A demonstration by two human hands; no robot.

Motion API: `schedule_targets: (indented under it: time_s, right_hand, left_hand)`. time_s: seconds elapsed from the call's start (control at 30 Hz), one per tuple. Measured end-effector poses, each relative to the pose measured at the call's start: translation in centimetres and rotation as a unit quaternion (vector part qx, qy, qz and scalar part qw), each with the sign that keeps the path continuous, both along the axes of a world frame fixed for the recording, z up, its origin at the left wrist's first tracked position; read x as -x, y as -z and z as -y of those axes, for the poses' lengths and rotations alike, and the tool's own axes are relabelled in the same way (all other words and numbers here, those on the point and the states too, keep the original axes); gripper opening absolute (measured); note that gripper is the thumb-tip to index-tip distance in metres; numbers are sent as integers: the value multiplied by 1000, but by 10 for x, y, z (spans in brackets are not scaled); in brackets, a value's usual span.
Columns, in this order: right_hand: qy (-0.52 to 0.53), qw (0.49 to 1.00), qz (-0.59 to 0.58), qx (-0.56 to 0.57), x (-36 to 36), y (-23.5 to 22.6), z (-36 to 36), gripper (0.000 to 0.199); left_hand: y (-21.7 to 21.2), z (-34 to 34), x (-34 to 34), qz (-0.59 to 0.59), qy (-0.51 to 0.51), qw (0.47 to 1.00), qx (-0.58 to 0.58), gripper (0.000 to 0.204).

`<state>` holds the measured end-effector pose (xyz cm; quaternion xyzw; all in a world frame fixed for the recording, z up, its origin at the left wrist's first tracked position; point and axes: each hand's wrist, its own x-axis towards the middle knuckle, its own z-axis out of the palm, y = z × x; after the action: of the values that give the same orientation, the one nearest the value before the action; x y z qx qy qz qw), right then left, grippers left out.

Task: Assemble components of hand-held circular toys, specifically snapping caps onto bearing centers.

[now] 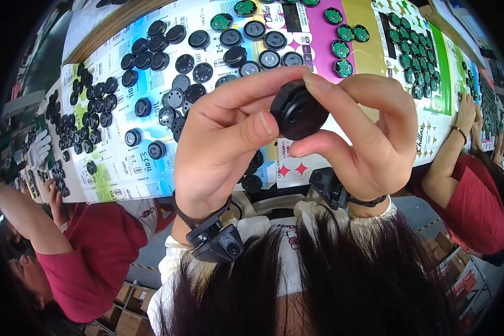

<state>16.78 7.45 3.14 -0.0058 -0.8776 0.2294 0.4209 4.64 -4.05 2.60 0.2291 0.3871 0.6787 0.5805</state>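
Between the fingertips of both hands, raised above the table, is a black round plastic housing with a stepped edge. My left hand pinches its left side with thumb and index finger. From the right, my right hand grips the upper edge with the index finger, the thumb close below. The housing's inside cannot be seen. Behind the left hand lie flat black discs with holes, and black round housings sit farther back. Small black round parts show below the held housing, partly hidden by the left hand.
Printed sheets cover the table. Round green circuit boards lie at the back right, with many more farther right. Black parts cluster at the left. A wooden strip borders the back left. Co-workers in red sleeves sit on both sides.
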Motion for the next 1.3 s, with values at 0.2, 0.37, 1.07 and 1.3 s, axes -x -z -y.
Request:
schedule_targets:
  time_s: [0.2,0.37,1.07,1.3]
  right_hand:
    - [26,1000,13,-4,1,-3,4,53]
    - [44,999,18,-10,3,4,2,49]
    - [-98,846,107,514,31,32,28,30]
    - [-60,936,307,164,25,58,40,29]
  left_hand:
    - [3,2,0,-3,-7,1000,4,60]
    - [3,4,-7,-30,-81,996,-3,48]
    - [10,20,1,-417,-221,878,79,18]
    - [39,121,89,-569,-366,637,369,27]
